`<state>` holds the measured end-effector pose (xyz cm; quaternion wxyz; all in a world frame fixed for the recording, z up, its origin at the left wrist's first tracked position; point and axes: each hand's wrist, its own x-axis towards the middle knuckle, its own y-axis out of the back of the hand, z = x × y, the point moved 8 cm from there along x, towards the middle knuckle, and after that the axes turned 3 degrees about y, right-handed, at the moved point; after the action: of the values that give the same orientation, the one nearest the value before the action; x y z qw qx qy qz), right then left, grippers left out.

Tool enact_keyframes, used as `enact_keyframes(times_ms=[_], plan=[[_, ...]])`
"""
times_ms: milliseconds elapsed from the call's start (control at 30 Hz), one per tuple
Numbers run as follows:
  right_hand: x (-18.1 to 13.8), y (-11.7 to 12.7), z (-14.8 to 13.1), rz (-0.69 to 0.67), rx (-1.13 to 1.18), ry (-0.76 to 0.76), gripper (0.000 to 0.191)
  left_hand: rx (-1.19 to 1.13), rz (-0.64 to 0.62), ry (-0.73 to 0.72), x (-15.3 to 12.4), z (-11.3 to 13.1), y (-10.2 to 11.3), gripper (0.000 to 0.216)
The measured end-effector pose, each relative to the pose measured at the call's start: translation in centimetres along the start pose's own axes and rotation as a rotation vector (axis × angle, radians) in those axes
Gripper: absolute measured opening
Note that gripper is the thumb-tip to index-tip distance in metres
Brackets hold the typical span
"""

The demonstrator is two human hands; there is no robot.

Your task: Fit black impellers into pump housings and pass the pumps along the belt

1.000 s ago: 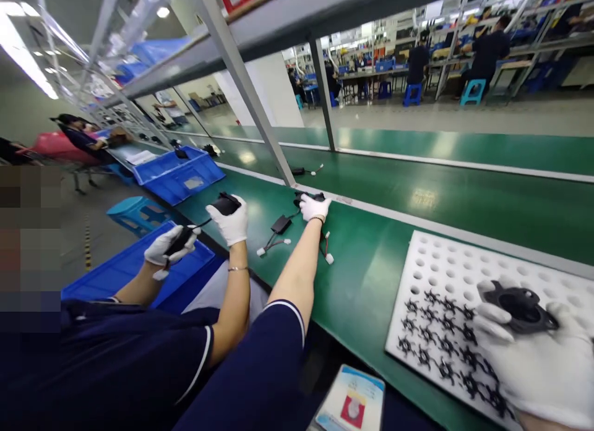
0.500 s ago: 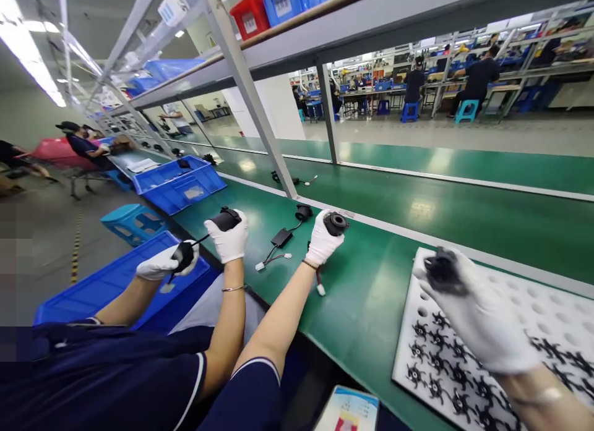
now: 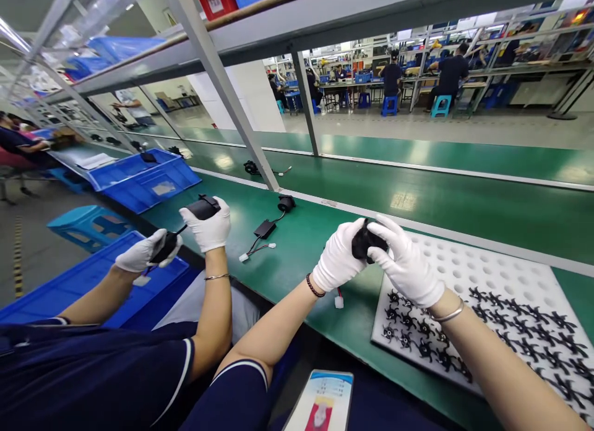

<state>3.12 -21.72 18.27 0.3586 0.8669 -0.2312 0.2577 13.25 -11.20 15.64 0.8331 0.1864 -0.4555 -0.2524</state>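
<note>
My left hand (image 3: 341,256), in a white glove, is closed around a small black pump body (image 3: 360,240). My gloved right hand (image 3: 408,267) grips a black plastic pump part (image 3: 377,234) and holds it against the pump body. Fingers cover much of both pieces, so I cannot tell how they fit. A white connector (image 3: 339,302) on a red and black lead hangs below my left hand. Below my right forearm lies a white foam tray (image 3: 436,248) with several rows of black impellers (image 3: 424,327).
On the green bench (image 3: 297,270) lies another pump (image 3: 286,203) wired to a black box (image 3: 265,229). At left a co-worker's gloved hands (image 3: 211,227) hold a black cylinder (image 3: 203,207). Blue crates (image 3: 158,187), a stool (image 3: 88,224) and a slanted post (image 3: 223,91) stand nearby.
My right hand has moved left from over the foam tray, carrying its black part to the pump body in my left hand. The view has turned slightly right.
</note>
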Motion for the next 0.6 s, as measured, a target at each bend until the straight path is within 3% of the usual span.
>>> enact_keyframes(times_ms=[67, 133, 200, 267, 333, 433, 533, 600], plan=[[-0.2, 0.4, 1.2, -0.005, 0.026, -0.058, 0.064, -0.052, -0.006, 0.027, 1.0, 0.2, 0.1, 0.083], [-0.7, 0.0, 3.4, 0.005, 0.173, -0.224, 0.086, -0.181, 0.044, 0.066, 2.8, 0.7, 0.7, 0.102], [-1.3, -1.9, 5.9, -0.054, 0.365, -0.459, 0.106, -0.391, 0.092, 0.075, 5.5, 1.9, 1.3, 0.120], [-1.7, -3.8, 7.7, -0.151, 0.508, -0.651, 0.115, -0.614, 0.105, 0.046, 8.7, 3.9, 1.3, 0.124], [-0.9, -4.0, 9.0, -0.168, 0.555, -0.717, 0.102, -0.767, 0.144, 0.025, 12.1, 6.0, 1.0, 0.102], [1.7, -1.1, 11.6, -0.094, 0.517, -0.673, 0.060, -0.793, 0.189, 0.123, 16.8, 7.4, -0.7, 0.066], [3.8, 2.3, 14.8, -0.087, 0.477, -0.632, 0.053, -0.762, 0.134, 0.235, 20.9, 6.6, -4.4, 0.063], [4.6, 3.5, 17.1, -0.139, 0.438, -0.625, 0.046, -0.898, 0.080, 0.269, 23.3, 5.2, -7.7, 0.068]])
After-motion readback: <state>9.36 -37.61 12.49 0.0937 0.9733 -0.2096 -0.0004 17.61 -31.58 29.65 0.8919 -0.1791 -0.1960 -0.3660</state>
